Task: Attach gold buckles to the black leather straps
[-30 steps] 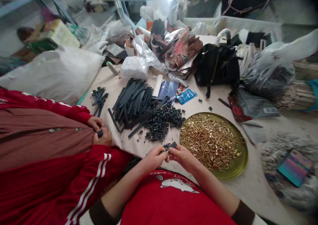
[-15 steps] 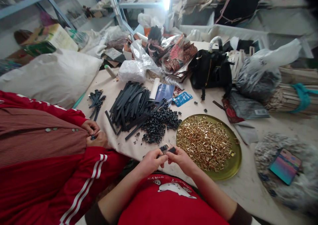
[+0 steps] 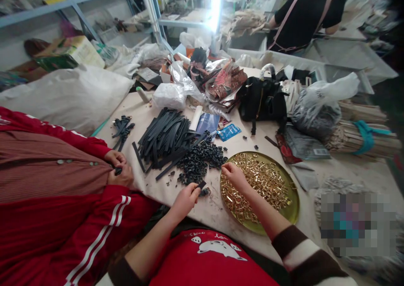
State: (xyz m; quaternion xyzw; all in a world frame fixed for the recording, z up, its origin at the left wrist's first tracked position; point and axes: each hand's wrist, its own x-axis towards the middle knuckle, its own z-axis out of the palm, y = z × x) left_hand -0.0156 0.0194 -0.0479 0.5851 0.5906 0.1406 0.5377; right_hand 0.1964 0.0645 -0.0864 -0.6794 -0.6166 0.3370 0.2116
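Note:
My left hand [image 3: 186, 201] is closed on a short black strap [image 3: 201, 185] near the table's front edge. A gold buckle with black pieces [image 3: 205, 191] shows beside its fingertips. My right hand [image 3: 234, 176] hovers over the left rim of a round gold tray [image 3: 293, 212], its fingers pinched together; whatever they hold, if anything, is hidden. Inside the tray lies a heap of small gold buckles [image 3: 268, 181]. Left of the right hand is a pile of small black loops [image 3: 197, 162], with a stack of long black straps [image 3: 164, 134] behind it.
On the left, a co-worker's hands [image 3: 121, 170] hold a small dark piece. Several buckled straps [image 3: 122, 128] lie beyond them. A black bag [image 3: 263, 99], plastic bags [image 3: 170, 94] and a blue packet [image 3: 229, 132] stand farther back. Another person [image 3: 309, 19] is behind the table.
My hands have parted. The right one has moved away to the right and forward, up to the tray's edge; the left keeps the black strap and has shifted slightly left.

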